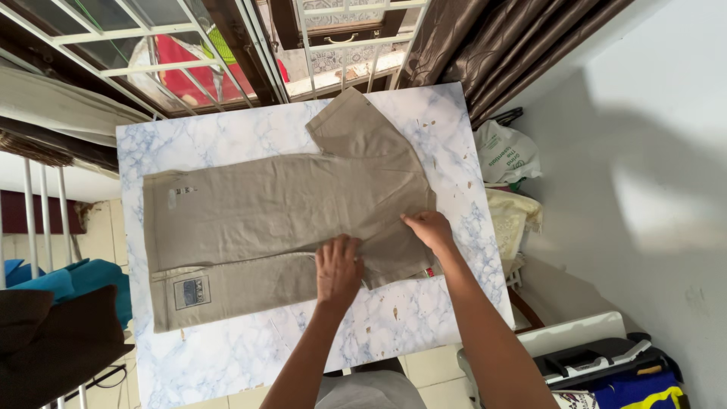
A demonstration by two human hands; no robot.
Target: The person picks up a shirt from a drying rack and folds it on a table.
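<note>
Shirt: your beige shirt (280, 220) lies flat, partly folded, mid-tabletop.
Left hand: your left hand (338, 269) presses palm-down on its near edge, fingers spread, gripping nothing.
Right hand: your right hand (429, 227) pins the shirt's right side, flat.
Tabletop: marbled white tabletop (227, 356) shows around the shirt.

Left hand (338, 266) flat, palm down; right hand (429, 227) likewise.

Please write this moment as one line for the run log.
left hand: flat on shirt | right hand: pressing shirt fold | shirt: spread on marble table
</note>
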